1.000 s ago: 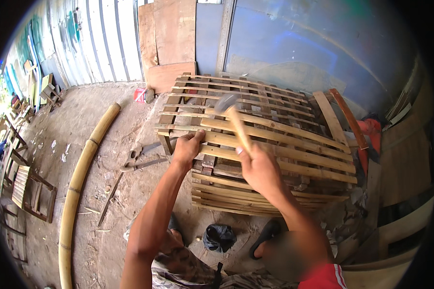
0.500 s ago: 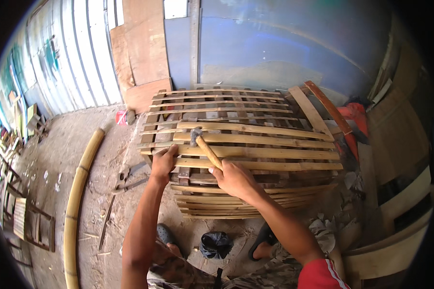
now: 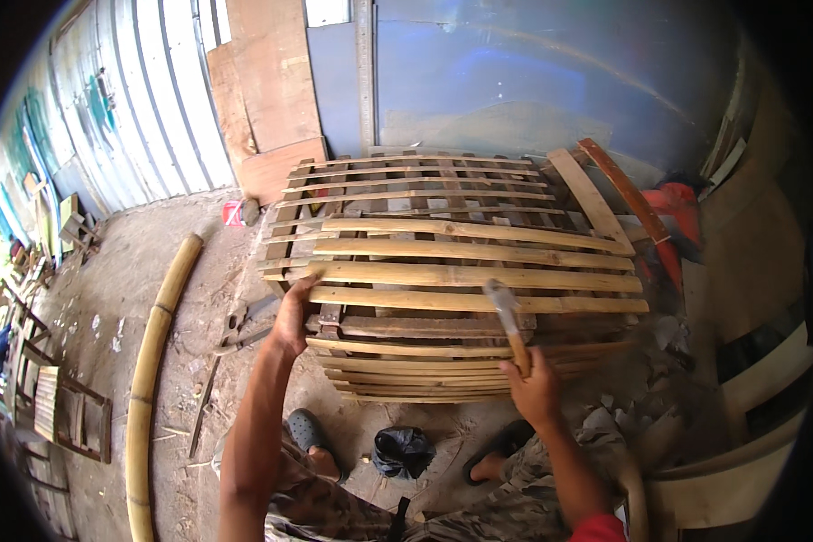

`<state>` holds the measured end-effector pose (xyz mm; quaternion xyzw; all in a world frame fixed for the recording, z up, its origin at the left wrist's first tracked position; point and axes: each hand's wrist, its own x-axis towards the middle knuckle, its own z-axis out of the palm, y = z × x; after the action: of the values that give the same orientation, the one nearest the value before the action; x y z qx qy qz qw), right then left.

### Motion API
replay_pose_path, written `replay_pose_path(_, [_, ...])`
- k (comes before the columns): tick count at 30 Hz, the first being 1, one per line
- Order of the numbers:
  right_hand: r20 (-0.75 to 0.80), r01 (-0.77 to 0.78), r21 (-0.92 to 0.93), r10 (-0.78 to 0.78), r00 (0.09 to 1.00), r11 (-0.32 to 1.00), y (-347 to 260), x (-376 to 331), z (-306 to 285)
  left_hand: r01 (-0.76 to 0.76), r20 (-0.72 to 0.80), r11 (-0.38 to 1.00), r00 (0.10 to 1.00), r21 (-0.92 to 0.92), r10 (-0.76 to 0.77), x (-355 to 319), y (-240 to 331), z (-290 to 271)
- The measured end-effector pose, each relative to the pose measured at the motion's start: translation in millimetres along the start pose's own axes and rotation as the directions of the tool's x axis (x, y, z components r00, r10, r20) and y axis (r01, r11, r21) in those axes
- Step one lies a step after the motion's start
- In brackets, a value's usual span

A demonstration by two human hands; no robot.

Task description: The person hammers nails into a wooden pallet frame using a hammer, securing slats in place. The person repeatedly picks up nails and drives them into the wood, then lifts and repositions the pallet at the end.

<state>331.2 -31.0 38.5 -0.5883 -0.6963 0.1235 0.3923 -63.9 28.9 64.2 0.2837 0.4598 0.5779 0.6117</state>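
Observation:
My right hand (image 3: 537, 390) is closed round the wooden handle of a hammer (image 3: 518, 339). The hammer's blurred head hangs over the near slats, right of the middle. My left hand (image 3: 293, 316) grips the left end of a bamboo slat (image 3: 406, 272), its fingers partly hidden. This slat lies with several other light bamboo slats (image 3: 479, 301) across a slatted wooden frame (image 3: 397, 327). Thinner strips run across the frame's far part, and a row of narrow bamboo strips (image 3: 406, 375) covers its near side.
A long bamboo pole (image 3: 150, 361) lies on the floor at left, with a hand saw (image 3: 237, 332) nearby. A black plastic bag (image 3: 402, 452) stands between my feet. Boards (image 3: 592, 194) lean at the frame's far right. A blue wall (image 3: 533, 90) rises behind; scrap wood lies at right.
My right hand has carried the hammer to the right and nearer, away from the slats' left ends. My left hand has shifted slightly left and nearer, staying at the slat ends.

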Motion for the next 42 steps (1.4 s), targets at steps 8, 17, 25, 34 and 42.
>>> replay_pose_path(8, [-0.211, -0.14, 0.257, 0.197, 0.957, 0.956, 83.5, -13.7, 6.4, -0.009, -0.064, 0.998, 0.998, -0.065, 0.004, 2.8, -8.3, 1.8])
replay_pose_path(17, [-0.12, -0.226, 0.488, 0.321, 0.939, 0.843, 87.2, -24.2, 8.4, 0.009, -0.187, 0.999, 0.982, -0.032, -0.015, -25.0, -11.6, 5.2])
replay_pose_path(25, [-0.08, -0.171, 0.513, 0.245, 0.966, 0.841, 88.6, -60.4, 10.3, 0.017, -0.355, 0.999, 0.935, 0.029, -0.006, -95.7, -20.8, 27.1])
replay_pose_path(34, [0.277, -0.149, 0.692, -0.069, 0.958, 0.707, 62.8, -99.0, 42.0, 0.009, -0.31, 0.993, 0.95, -0.12, -0.046, -125.1, -30.7, 36.4])
replay_pose_path(42, [0.263, 0.073, 0.553, -0.257, 0.93, 0.83, 65.0, -123.3, 73.3, -0.256, -0.698, 0.963, 0.704, -0.081, 0.129, -76.2, -125.2, -53.2])
